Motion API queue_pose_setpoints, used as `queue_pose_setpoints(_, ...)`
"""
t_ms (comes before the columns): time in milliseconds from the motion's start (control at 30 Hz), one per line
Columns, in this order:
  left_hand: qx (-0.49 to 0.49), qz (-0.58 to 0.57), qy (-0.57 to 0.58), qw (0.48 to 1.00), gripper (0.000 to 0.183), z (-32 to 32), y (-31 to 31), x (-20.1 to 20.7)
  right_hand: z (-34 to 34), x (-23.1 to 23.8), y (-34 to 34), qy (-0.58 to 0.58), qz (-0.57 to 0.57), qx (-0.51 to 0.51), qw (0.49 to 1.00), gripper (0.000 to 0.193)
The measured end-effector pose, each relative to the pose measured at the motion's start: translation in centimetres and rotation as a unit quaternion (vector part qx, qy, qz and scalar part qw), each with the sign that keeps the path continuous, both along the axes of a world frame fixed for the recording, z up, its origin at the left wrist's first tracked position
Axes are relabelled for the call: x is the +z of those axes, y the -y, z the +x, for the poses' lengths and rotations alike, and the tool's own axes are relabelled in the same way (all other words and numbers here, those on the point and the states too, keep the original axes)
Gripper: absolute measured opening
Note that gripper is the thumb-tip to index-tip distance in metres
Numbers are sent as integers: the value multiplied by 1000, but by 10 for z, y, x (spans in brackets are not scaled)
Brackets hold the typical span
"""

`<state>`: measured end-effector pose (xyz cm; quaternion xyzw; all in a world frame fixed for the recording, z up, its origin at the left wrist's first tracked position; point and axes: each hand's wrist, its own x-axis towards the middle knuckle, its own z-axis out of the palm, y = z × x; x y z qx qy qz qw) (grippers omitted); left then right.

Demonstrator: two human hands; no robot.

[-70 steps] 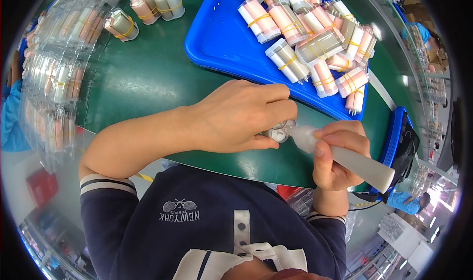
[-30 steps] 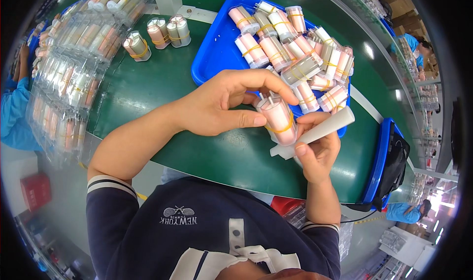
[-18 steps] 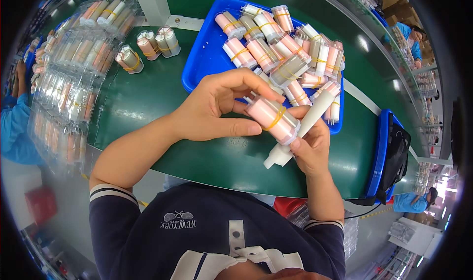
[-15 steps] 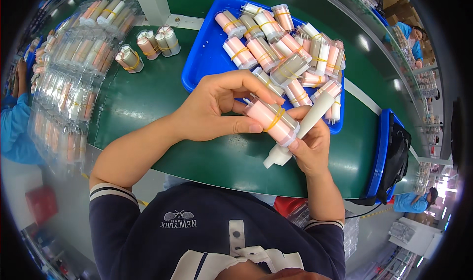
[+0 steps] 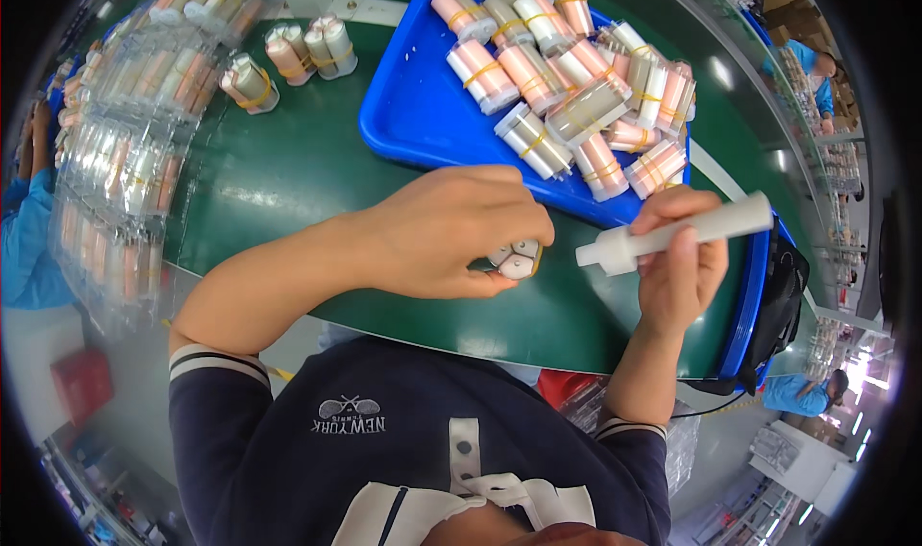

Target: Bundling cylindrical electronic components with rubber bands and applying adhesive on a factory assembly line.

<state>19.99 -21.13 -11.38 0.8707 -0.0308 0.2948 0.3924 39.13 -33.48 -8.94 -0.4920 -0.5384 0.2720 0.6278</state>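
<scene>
My left hand (image 5: 456, 227) is closed around a banded bundle of small cylinders (image 5: 518, 262). Only the bundle's end, with a few round faces, shows past the fingers; the rest is hidden in the palm. To its right, my right hand (image 5: 684, 282) grips a white tapered plastic tube (image 5: 735, 218) with a narrow stepped tip. That tip points left toward the bundle, with a gap between them. Beyond both hands stands a blue tray (image 5: 386, 128), holding many pink, white and grey bundles (image 5: 523, 141) with yellow rubber bands.
Three banded bundles (image 5: 252, 87) stand on the green tabletop (image 5: 279, 186) at the far left. Clear plastic packs of similar cylinders (image 5: 125, 167) are stacked along the left edge. At right, a black bag (image 5: 780, 291) rests in a blue bin (image 5: 751, 327). People in blue work nearby.
My hands have moved apart. The bundle is turned so its end shows, held in the left hand alone. My right hand has moved right with the white tube, its tip now pointing left.
</scene>
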Motion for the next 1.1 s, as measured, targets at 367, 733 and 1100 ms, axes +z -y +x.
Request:
queue_pose_setpoints(367,36,19,-61,997,41,3,15,-15,-23,1,10,215,106,-21,971,24)
queue_pose_setpoints(733,41,21,-37,998,44,3,16,-14,-25,4,11,278,86,-33,956,23)
queue_pose_setpoints(1100,33,15,-33,999,44,3,15,-14,-27,-2,2,284,114,-21,952,18)
